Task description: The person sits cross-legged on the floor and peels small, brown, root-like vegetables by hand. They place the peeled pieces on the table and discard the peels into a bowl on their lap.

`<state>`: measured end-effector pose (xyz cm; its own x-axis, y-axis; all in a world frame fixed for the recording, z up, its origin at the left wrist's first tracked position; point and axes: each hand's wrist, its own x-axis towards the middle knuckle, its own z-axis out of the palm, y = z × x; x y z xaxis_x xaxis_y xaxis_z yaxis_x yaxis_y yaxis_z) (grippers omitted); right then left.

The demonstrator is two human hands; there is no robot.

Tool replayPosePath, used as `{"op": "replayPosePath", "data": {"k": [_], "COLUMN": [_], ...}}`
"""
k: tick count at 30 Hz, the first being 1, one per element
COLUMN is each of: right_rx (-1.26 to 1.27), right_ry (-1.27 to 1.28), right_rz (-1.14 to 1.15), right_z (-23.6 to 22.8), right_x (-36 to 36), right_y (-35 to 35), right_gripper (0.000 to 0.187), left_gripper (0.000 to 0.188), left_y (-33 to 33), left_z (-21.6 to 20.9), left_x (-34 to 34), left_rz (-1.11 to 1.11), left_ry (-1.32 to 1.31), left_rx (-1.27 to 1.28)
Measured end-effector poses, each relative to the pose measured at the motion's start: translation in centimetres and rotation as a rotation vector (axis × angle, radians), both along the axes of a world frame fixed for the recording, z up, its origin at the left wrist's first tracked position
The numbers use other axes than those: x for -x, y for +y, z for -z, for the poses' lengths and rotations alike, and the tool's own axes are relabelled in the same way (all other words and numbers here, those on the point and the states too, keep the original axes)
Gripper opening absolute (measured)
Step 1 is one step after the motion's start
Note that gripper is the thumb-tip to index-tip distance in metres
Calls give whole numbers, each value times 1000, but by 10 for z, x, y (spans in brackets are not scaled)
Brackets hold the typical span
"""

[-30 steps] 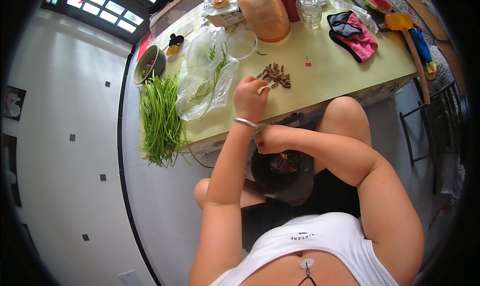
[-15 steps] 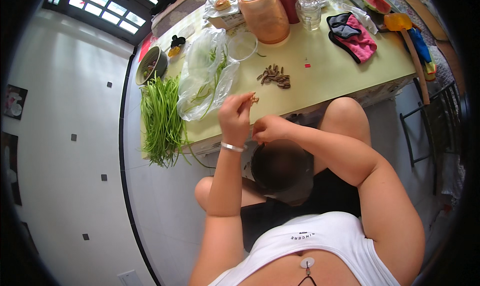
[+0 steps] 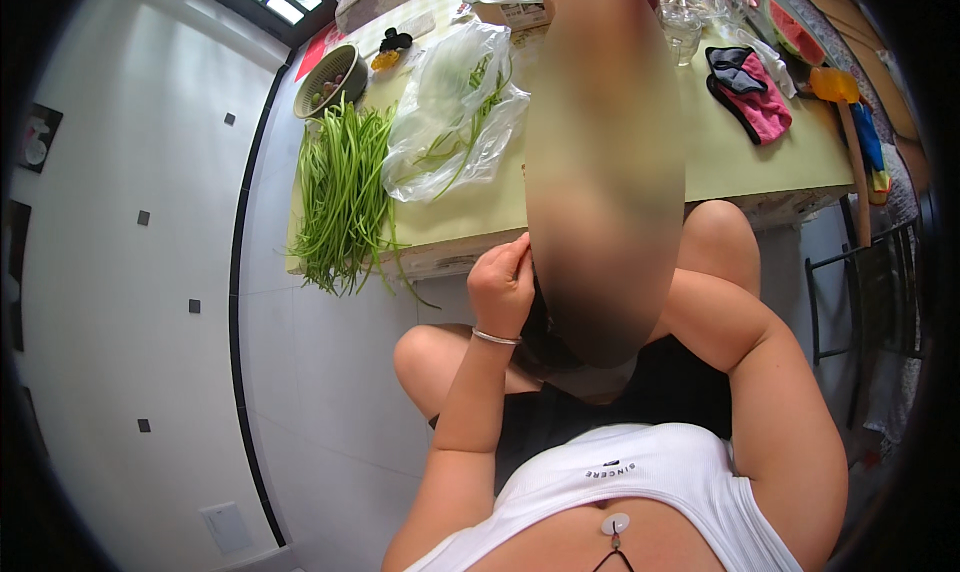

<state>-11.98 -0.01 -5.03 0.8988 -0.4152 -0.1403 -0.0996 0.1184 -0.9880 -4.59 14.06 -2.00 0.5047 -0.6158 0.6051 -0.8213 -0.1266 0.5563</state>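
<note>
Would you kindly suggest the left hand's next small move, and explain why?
Perhaps ease the left hand slightly toward the dark container: it looks pinched and sits near the container's visible edge. This is tentative, since blur hides the right hand and anything held.

Left hand (image 3: 502, 284) curled, elbow (image 3: 462, 452) bent
</note>
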Motion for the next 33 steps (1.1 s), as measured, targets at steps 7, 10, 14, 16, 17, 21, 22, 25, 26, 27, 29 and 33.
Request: {"op": "replayPosePath", "data": {"k": [7,10,14,16,17,21,22,25,26,27,29,33], "right_rx": [101,171,208,78,12,-30,-80,-270,-341,-322,-286,-184], "right_ry": [-143,-79,-38,-40,-42,-7,34,88,94,99,107,99], "right_rz": [101,101,57,32,19,-35,-51,-141,-177,-177,-181,-188], "right_z": [16,-8,-15,-9,-4,0,-12,-17,-17,-17,-21,-22], "right_x": [-4,4,3,3,3,2,5,6,6,8,8,9], "right_y": [19,23,22,16,13,7,7,-4,-8,-9,-9,-8], "right_gripper": [14,14,15,15,15,12,10,11,12,12,12,14], "left_gripper": [14,13,13,15,17,23,23,18,17,17,16,16], "left_y": [3,2,3,4,4,5,6,6,6,7,9,13], "left_z": [-6,1,-1,-3,-2,-4,-5,-3,-3,-4,-4,0], "left_x": [10,14,17,19,17,16,17,11,9,7,2,-8], "left_rz": [-98,-131,-146,-141,-116,-78,-85,82,111,140,187,254], "left_ry": [-15,-57,-96,-94,-20,179,205,806,889,972,1105,1305], "left_rx": [-115,-152,-144,-171,-138,-91,-102,105,117,128,136,141]}}
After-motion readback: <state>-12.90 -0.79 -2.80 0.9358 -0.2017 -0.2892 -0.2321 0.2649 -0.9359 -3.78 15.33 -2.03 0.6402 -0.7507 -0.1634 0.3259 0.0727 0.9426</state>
